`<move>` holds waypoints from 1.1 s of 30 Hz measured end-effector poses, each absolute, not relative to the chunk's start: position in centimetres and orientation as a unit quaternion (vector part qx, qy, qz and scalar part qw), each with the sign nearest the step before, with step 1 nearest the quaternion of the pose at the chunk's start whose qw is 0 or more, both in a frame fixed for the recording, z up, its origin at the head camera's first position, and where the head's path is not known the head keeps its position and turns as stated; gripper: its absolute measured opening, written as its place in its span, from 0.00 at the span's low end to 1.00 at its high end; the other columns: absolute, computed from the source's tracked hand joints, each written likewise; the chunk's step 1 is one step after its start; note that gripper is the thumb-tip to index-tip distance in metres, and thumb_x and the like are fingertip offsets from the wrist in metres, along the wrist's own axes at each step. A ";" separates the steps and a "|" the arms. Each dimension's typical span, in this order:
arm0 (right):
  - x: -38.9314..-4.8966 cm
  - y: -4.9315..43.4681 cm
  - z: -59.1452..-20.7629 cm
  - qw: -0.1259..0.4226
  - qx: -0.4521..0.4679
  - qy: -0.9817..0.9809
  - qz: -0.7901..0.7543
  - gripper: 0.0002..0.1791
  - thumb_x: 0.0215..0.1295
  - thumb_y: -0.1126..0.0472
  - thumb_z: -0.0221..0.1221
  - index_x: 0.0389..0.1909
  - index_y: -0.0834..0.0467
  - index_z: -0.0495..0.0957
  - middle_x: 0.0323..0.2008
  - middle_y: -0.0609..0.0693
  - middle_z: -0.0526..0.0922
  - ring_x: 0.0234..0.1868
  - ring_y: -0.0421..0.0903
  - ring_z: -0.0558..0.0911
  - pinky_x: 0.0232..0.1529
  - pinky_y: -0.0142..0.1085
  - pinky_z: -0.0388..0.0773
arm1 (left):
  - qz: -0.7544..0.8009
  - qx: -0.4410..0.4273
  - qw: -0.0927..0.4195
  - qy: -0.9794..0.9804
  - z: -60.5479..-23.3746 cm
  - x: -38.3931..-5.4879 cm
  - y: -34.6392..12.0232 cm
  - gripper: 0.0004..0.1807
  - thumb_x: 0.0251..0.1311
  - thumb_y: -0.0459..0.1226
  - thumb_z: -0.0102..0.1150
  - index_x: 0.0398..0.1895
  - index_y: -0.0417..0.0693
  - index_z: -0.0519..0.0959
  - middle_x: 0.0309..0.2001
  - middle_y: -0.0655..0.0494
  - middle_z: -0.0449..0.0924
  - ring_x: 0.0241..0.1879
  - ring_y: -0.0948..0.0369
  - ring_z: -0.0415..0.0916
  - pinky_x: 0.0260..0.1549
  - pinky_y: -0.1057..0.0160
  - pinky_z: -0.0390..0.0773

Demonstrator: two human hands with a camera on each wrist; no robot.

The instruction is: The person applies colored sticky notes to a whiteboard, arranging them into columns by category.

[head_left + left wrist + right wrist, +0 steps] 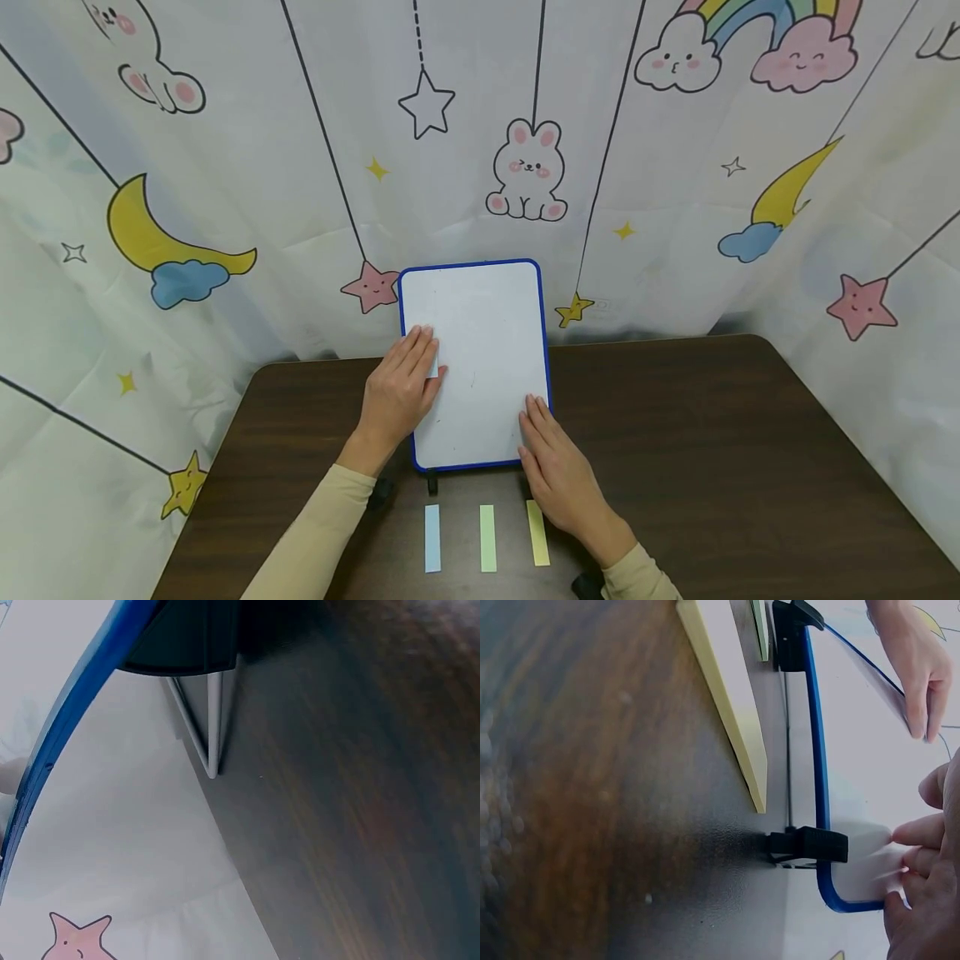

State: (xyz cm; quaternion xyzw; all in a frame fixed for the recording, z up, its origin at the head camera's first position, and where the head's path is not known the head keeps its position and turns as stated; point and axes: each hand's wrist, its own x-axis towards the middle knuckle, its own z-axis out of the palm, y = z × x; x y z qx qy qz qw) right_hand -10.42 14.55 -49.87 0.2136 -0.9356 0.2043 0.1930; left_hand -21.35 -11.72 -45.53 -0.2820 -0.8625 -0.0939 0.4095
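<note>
A whiteboard with a blue frame stands tilted on the table. My left hand lies on the board's left side, its nearly straight fingers over a small light blue paper piece that is mostly hidden beneath them. On the lower right edge of the board rests my right hand, fingers extended. Nearer to me, a blue strip, a green strip and a yellow strip lie in a row. The yellow one is beside my right hand; the right wrist view shows its thickness.
Black supports hold the board's lower edge, and a thin metal stand leg reaches the dark wooden table behind it. A white curtain with printed cartoons hangs around the table's back and sides.
</note>
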 end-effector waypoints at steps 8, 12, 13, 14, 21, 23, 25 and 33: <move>-10.3 14.5 -49.6 0.173 0.204 -0.943 0.197 0.28 0.73 0.55 0.51 0.70 0.60 0.65 0.76 0.53 0.56 0.77 0.50 0.58 0.76 0.39 0.56 | -0.095 -0.288 0.403 -0.864 -45.9 -20.8 -12.0 0.25 0.62 0.44 0.63 0.59 0.40 0.78 0.61 0.45 0.78 0.65 0.50 0.73 0.63 0.51 0.75; -10.3 14.5 -49.6 0.179 0.204 -0.942 0.197 0.28 0.72 0.55 0.52 0.70 0.60 0.65 0.76 0.53 0.57 0.77 0.51 0.59 0.77 0.30 0.44 | -0.090 -0.293 0.405 -0.861 -46.2 -20.4 -12.1 0.25 0.61 0.44 0.64 0.58 0.40 0.79 0.60 0.44 0.79 0.64 0.50 0.75 0.62 0.51 0.75; -10.3 14.5 -49.7 0.179 0.204 -0.942 0.198 0.28 0.73 0.55 0.51 0.70 0.60 0.65 0.76 0.53 0.57 0.77 0.51 0.59 0.77 0.27 0.39 | -0.090 -0.294 0.406 -0.861 -46.3 -20.3 -12.1 0.25 0.60 0.43 0.65 0.57 0.40 0.79 0.60 0.44 0.79 0.64 0.50 0.75 0.62 0.51 0.76; -10.3 14.5 -49.7 0.183 0.206 -0.941 0.198 0.28 0.72 0.55 0.52 0.70 0.60 0.66 0.76 0.53 0.58 0.77 0.51 0.60 0.76 0.26 0.37 | -0.088 -0.295 0.405 -0.861 -46.4 -20.2 -12.1 0.25 0.60 0.43 0.65 0.57 0.40 0.79 0.60 0.45 0.79 0.64 0.50 0.75 0.62 0.51 0.76; -10.2 14.6 -49.8 0.189 0.214 -0.936 0.204 0.28 0.73 0.55 0.51 0.69 0.62 0.66 0.75 0.56 0.59 0.76 0.54 0.61 0.75 0.21 0.31 | -0.089 -0.299 0.400 -0.862 -46.7 -19.6 -12.0 0.24 0.60 0.43 0.65 0.57 0.40 0.80 0.60 0.45 0.79 0.64 0.50 0.75 0.62 0.51 0.76; -10.2 14.7 -49.8 0.192 0.214 -0.936 0.204 0.28 0.72 0.55 0.52 0.69 0.62 0.67 0.75 0.56 0.60 0.76 0.54 0.61 0.75 0.20 0.31 | -0.092 -0.299 0.398 -0.862 -46.8 -19.4 -11.9 0.24 0.60 0.43 0.65 0.57 0.40 0.80 0.60 0.45 0.79 0.64 0.50 0.75 0.62 0.51 0.76; -10.1 14.7 -49.9 0.194 0.216 -0.935 0.204 0.28 0.72 0.55 0.52 0.68 0.63 0.67 0.75 0.56 0.60 0.75 0.54 0.62 0.74 0.20 0.31 | -0.093 -0.298 0.398 -0.863 -46.9 -19.3 -11.9 0.24 0.59 0.43 0.65 0.56 0.40 0.80 0.60 0.45 0.79 0.64 0.50 0.75 0.62 0.51 0.76; -10.2 14.8 -49.8 0.186 0.206 -0.939 0.205 0.27 0.73 0.55 0.50 0.70 0.60 0.66 0.76 0.53 0.59 0.76 0.52 0.61 0.77 0.33 0.51 | -0.094 -0.297 0.398 -0.863 -46.7 -19.2 -12.0 0.24 0.60 0.42 0.65 0.57 0.40 0.80 0.60 0.45 0.79 0.64 0.50 0.75 0.62 0.50 0.76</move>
